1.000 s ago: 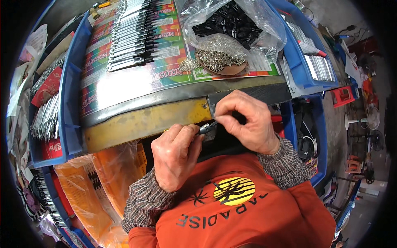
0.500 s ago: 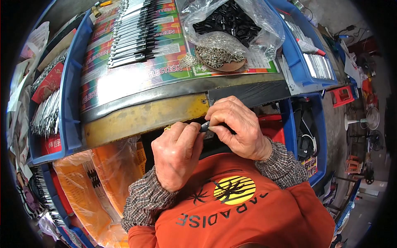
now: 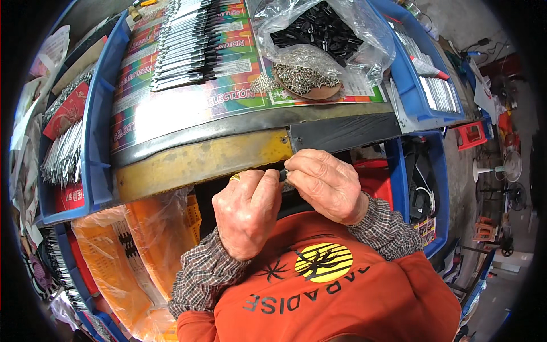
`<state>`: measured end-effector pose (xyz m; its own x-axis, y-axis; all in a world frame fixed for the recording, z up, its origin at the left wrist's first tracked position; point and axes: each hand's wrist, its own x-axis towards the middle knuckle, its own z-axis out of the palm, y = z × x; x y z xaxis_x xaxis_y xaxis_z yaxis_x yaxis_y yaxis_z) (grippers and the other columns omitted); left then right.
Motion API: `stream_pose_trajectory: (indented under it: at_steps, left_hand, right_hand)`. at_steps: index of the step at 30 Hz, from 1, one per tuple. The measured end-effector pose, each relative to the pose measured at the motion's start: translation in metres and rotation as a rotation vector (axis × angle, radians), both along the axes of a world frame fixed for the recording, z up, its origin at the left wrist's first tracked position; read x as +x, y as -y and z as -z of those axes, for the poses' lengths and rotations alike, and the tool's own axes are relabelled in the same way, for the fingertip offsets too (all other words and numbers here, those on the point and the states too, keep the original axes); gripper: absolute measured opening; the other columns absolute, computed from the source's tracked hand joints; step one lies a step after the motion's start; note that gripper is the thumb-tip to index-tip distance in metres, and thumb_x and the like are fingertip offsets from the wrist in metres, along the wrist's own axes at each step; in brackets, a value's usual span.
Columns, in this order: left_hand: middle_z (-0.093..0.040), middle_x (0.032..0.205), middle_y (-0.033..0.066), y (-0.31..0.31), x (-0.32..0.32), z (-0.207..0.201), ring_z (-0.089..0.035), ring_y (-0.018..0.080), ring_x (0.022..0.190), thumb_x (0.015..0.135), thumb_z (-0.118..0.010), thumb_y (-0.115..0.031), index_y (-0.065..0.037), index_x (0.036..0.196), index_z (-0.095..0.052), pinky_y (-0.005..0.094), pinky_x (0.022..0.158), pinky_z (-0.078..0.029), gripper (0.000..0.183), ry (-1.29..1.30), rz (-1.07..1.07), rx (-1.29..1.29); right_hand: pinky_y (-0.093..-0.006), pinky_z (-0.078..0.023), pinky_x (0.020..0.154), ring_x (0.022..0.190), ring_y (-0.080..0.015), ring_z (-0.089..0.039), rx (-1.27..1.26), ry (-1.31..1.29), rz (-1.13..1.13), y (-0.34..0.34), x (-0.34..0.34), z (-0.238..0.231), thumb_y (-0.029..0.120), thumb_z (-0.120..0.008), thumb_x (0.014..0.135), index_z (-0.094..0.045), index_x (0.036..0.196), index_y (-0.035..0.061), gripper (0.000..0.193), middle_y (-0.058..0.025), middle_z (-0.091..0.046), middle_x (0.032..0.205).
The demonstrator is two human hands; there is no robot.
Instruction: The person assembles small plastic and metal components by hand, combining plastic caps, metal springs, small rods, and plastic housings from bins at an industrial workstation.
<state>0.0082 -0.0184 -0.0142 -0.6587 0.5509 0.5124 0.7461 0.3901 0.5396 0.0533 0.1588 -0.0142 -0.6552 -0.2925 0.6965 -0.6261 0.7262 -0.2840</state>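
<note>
My left hand [image 3: 248, 208] is closed in a pinch on a small black piece [image 3: 282, 175], at the table's near edge and in front of my red shirt. From the other side, the bent fingertips of my right hand [image 3: 326, 185] close on the same piece. Only a short dark bit shows between the fingers, so its full shape is hidden. Beyond the hands, a clear plastic bag [image 3: 379, 43] holds many black plastic parts [image 3: 319, 31]. Small metal pins [image 3: 307, 80] are heaped on a brown round dish in front of it.
Slim metal strips with black ends [image 3: 185, 48] lie in a row on the colourful printed sheet [image 3: 228, 100]. Blue bins [image 3: 99, 131] [image 3: 421, 102] with metal parts flank the table. Below left sits an orange plastic-lined basket [image 3: 102, 256]; a red tray [image 3: 373, 185] is under the right side.
My right hand has tilted down, its fingers folding in closer to the left fingertips. Less of the small black piece shows now. My left hand has shifted only slightly.
</note>
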Motion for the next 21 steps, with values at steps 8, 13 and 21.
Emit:
stream_pose_trajectory:
  at_steps: [8, 13, 21]
  left_hand:
    - [-0.057, 0.075, 0.0076, -0.003, -0.001, 0.004, -0.057, 0.0234, 0.058, 0.069, -0.071, -0.002, -0.003, 0.092, -0.062, 0.0337, 0.050, -0.047, 0.025, -0.092, 0.012, 0.003]
    - [-0.058, 0.074, 0.0077, -0.004, -0.004, -0.001, -0.059, 0.0245, 0.061, 0.068, -0.073, -0.001, -0.004, 0.091, -0.063, 0.0342, 0.052, -0.048, 0.025, 0.027, 0.052, 0.075]
    - [-0.058, 0.073, 0.0075, -0.002, -0.006, -0.008, -0.059, 0.0250, 0.061, 0.068, -0.074, -0.001, -0.005, 0.090, -0.063, 0.0344, 0.053, -0.048, 0.025, 0.067, 0.098, 0.068]
  right_hand:
    - [-0.0345, -0.056, 0.070, 0.084, -0.0293, -0.066, -0.035, 0.038, 0.013, -0.003, 0.004, 0.003, -0.005, -0.073, 0.067, -0.063, 0.093, -0.0016, 0.028, -0.0144, -0.065, 0.095]
    - [-0.0328, -0.054, 0.067, 0.081, -0.0266, -0.066, -0.245, 0.189, 0.009, -0.006, 0.004, -0.001, -0.001, -0.073, 0.074, -0.064, 0.095, 0.0010, 0.023, -0.0137, -0.066, 0.095]
    - [-0.0302, -0.052, 0.064, 0.075, -0.0220, -0.065, -0.347, 0.416, -0.017, -0.016, 0.004, -0.008, 0.005, -0.073, 0.078, -0.066, 0.102, -0.0008, 0.026, -0.0111, -0.066, 0.087]
